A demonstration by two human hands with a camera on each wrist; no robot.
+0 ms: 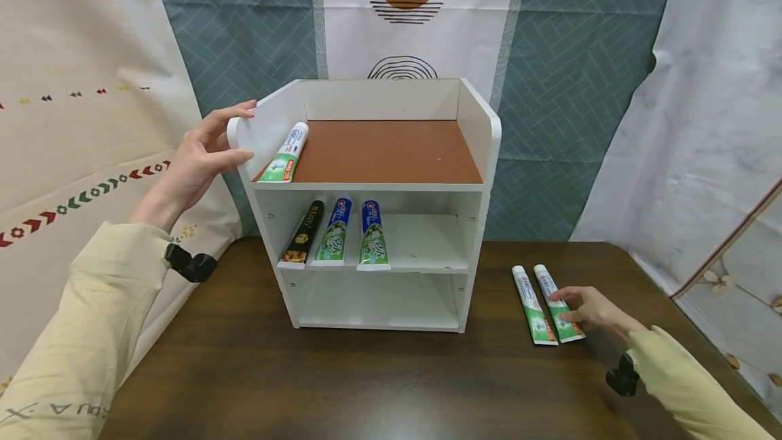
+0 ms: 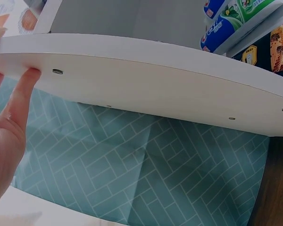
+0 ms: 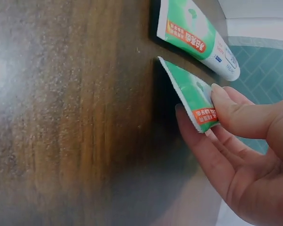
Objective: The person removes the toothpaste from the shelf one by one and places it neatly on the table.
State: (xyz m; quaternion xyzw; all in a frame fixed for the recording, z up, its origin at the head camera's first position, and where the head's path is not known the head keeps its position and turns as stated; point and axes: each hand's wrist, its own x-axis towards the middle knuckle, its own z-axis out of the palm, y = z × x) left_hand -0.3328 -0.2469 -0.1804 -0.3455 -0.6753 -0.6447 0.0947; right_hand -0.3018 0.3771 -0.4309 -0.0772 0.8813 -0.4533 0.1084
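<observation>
My left hand (image 1: 198, 155) grips the upper left side panel of a white shelf unit (image 1: 381, 187); in the left wrist view its fingers (image 2: 23, 92) touch the panel's outer face. On the right of the table, my right hand (image 1: 588, 307) pinches a green-and-white toothpaste tube (image 3: 186, 89), thumb on top and fingers at its side and below. Beside it lies a matching toothpaste tube (image 1: 535, 311). A third such tube (image 1: 287, 155) lies at the left of the brown top shelf. The middle shelf holds a black tube (image 1: 303, 233) and two blue-green toothpaste tubes (image 1: 334, 236).
The shelf unit stands on a dark wooden table (image 1: 379, 386), its bottom shelf (image 1: 375, 301) low at the front. Behind hangs a teal patterned cloth (image 1: 574, 87), with a pale curtain (image 1: 709, 107) at the right and another (image 1: 91, 100) at the left.
</observation>
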